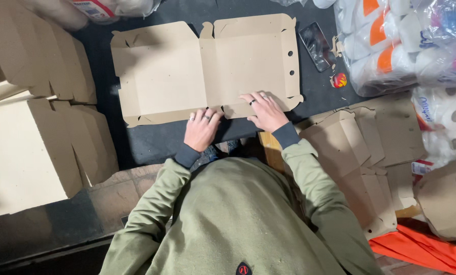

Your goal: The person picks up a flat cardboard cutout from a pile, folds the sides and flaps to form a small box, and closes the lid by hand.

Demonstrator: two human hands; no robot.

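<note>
A flat, unfolded brown cardboard box blank (202, 66) lies spread on a dark table top (151, 140) in front of me. My left hand (201, 128) rests on the blank's near edge flap, fingers curled over it. My right hand (264, 110) presses fingers spread on the near flap of the right panel. Both hands wear rings and green sleeves with dark cuffs.
Stacks of flat cardboard blanks lie at the left (34, 127) and at the right (360, 153). A dark phone (316, 46) lies beyond the blank's right edge. Bagged paper rolls (406, 40) fill the top right. Orange fabric (426, 252) lies at the bottom right.
</note>
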